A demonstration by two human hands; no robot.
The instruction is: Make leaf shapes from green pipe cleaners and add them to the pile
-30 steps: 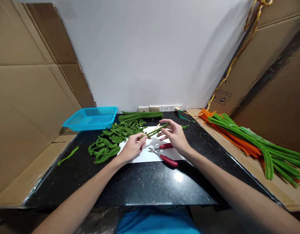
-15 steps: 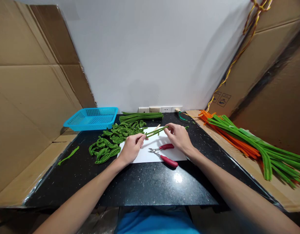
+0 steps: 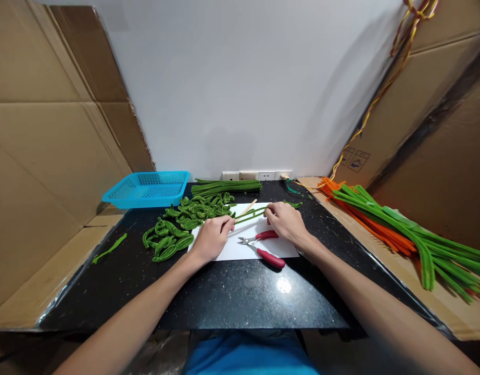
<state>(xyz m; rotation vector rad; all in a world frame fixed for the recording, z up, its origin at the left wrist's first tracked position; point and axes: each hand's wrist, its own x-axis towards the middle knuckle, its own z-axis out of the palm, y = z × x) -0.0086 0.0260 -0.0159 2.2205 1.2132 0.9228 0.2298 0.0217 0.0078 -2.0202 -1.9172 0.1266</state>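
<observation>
My left hand (image 3: pixel 212 238) is closed with thumb and fingers pinched on one end of a green pipe cleaner (image 3: pixel 245 217), which looks folded into two strands. The other end is pinched in my right hand (image 3: pixel 286 221), so the strands stretch between both hands just over a white sheet (image 3: pixel 228 252). Red-handled cutting pliers (image 3: pixel 270 258) lie on the sheet below, jaws apart and pointing left. Behind the strands rests a thin wooden stick (image 3: pixel 248 206). Bent, looped green pipe cleaners (image 3: pixel 199 211) are heaped beside my left hand.
A blue plastic basket (image 3: pixel 146 200) stands at the back left. Straight green pipe cleaners (image 3: pixel 226 187) lie bundled near the wall. Bright green stems (image 3: pixel 404 224) and orange ones (image 3: pixel 384 233) cover cardboard on the right. A green scrap (image 3: pixel 110 249) lies left on the black tabletop (image 3: pixel 209 297).
My right hand has dropped slightly toward the sheet, its fingers more curled over. The pipe cleaner hangs lower and a little flatter. My left hand has turned slightly, still pinching its end.
</observation>
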